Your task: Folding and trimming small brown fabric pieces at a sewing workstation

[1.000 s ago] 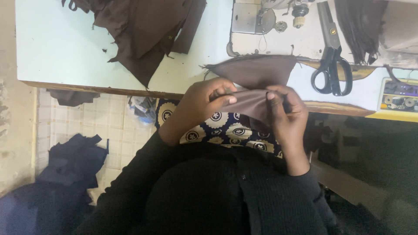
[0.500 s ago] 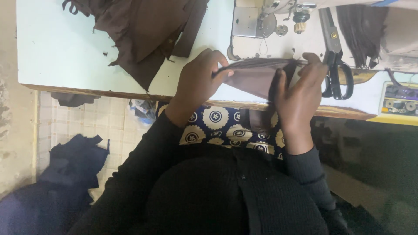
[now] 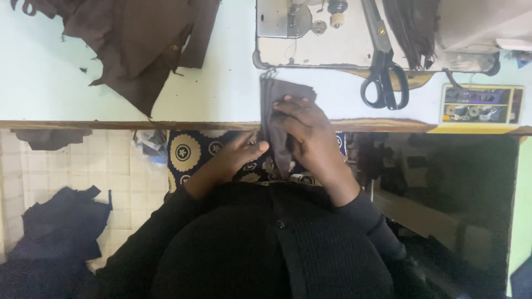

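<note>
The brown fabric piece (image 3: 280, 119) hangs folded over the table (image 3: 221, 94) edge, pinned under your right hand (image 3: 307, 130), whose fingers lie flat and together on it. Your left hand (image 3: 241, 155), just below and beside it, pinches the cloth's lower part. Beyond your right hand sit the scissors (image 3: 382, 77) and the sewing machine (image 3: 310, 27); a brown cloth heap (image 3: 138, 44) lies well off past your left.

I saw bare surface (image 3: 221, 83) between the heap of brown cloth (image 3: 138, 44) at far left and the sewing machine base (image 3: 332, 33), wide enough for a hand. Beyond my right hand (image 3: 307, 133) the machine blocked the way forward. To the right, the black scissors (image 3: 383, 77) and a yellow compartment box (image 3: 481, 105) crowded the edge.
</note>
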